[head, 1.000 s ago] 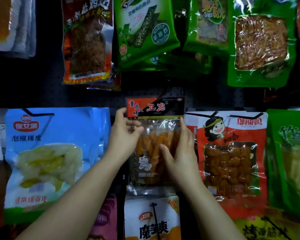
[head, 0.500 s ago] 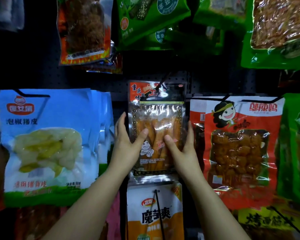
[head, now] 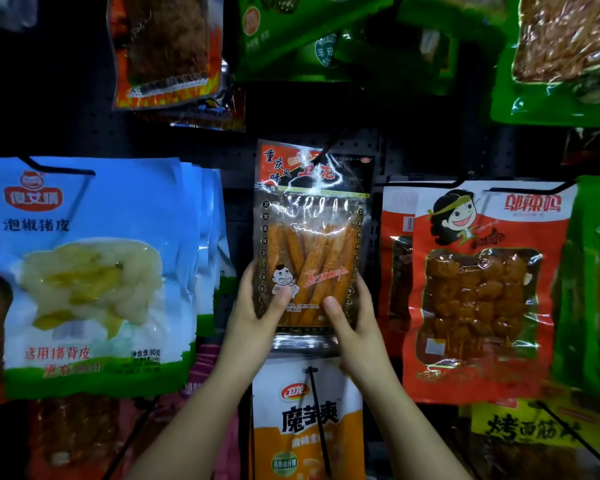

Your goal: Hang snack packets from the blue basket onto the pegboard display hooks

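- Item in hand: clear packet of orange snack sticks (head: pixel 314 244), red-and-black header, held flat against the dark pegboard (head: pixel 430 157); its lower part sits between the two hands.
- Left hand (head: pixel 257 306): grips the packet's lower left edge, thumb across the front, fingers behind.
- Right hand (head: pixel 352 313): grips the lower right edge likewise, thumb on the front film.
- Hook (head: pixel 329 150): a dark peg crosses the header above both hands; whether it passes through the hang hole cannot be told (glare on the film hides it).
- Neighbours: blue packet (head: pixel 87 271) just left of the left hand; red packet (head: pixel 478 289) just right of the right hand; white-and-orange packet (head: pixel 307 420) directly below both, on its own peg.
- Blue basket: not in view.
- Risk, judged: if the hole is only part-way onto the peg, letting go at the bottom could drop the packet onto the one below.
- Risk, judged: pushing upward from this low grip may buckle the soft film rather than seat the header.
- Risk, judged: a sideways tug could tear the hang hole or snag the red packet.
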